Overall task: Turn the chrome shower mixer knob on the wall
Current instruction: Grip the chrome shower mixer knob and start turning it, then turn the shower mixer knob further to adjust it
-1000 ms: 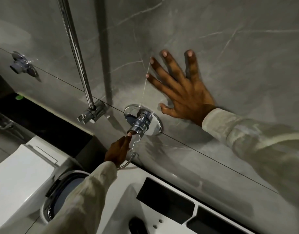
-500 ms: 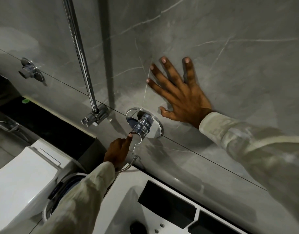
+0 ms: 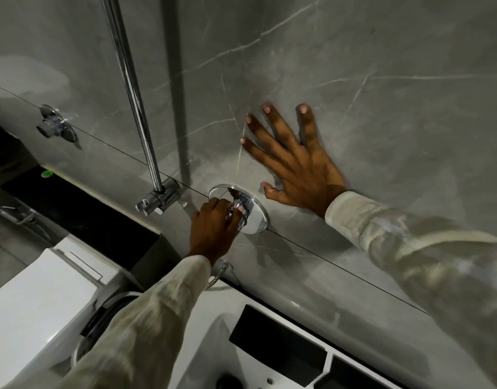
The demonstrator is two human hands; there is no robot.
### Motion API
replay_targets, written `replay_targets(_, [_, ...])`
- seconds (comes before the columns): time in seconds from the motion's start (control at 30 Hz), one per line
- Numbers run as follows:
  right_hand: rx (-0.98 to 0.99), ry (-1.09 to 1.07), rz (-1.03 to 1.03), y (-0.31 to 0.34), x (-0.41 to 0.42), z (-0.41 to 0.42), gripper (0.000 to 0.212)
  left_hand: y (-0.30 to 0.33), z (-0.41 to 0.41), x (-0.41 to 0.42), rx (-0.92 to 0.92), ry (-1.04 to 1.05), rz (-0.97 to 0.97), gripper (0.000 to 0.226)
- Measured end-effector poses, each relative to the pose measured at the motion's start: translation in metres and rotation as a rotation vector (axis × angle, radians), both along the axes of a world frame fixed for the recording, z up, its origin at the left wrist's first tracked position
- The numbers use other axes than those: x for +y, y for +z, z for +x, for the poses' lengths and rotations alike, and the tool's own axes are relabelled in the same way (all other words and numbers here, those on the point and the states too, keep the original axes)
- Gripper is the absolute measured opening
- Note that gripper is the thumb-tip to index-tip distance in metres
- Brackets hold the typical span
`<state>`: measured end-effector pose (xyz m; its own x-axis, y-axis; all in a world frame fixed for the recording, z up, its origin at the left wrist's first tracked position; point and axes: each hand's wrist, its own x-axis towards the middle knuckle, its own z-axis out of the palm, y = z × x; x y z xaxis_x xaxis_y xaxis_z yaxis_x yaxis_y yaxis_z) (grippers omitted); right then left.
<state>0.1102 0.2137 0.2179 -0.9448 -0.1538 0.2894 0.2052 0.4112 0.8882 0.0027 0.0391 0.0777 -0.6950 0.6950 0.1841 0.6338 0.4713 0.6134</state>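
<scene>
Two hands logged: my left hand (image 3: 213, 228), fingers clenched round the chrome knob (image 3: 239, 206) at frame centre, its axis projecting from the wall (image 3: 354, 66); my right hand (image 3: 295, 164) lay flat, released, upper right of it.

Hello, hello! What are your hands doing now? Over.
Left hand closed around chrome mixer knob. Right hand flat, fingers spread, on grey tile wall. Nothing blocking the knob.

Rail bracket (image 3: 160, 199) just left of knob (image 3: 239, 205)

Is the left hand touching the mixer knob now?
Touching. The head view shows the left hand closed over the knob, fingers wrapped around its chrome body with no gap.
</scene>
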Motion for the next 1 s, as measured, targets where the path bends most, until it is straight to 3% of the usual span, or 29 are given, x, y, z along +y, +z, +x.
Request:
replay_targets(0.4, [-0.002, 0.004, -0.013, 0.0, 0.0, -0.001, 0.108, 0.013, 0.002, 0.007, 0.142, 0.024, -0.137, 0.048])
replay_targets(0.8, [-0.014, -0.008, -0.01, 0.0, -0.001, -0.001, 0.107, 0.019, 0.01, 0.002, 0.311, -0.049, -0.215, 0.029])
replay_targets(1.0, [-0.014, -0.025, -0.01, 0.002, -0.003, 0.0, 0.107, 0.024, 0.011, 0.002, 0.27, -0.044, -0.255, 0.023])
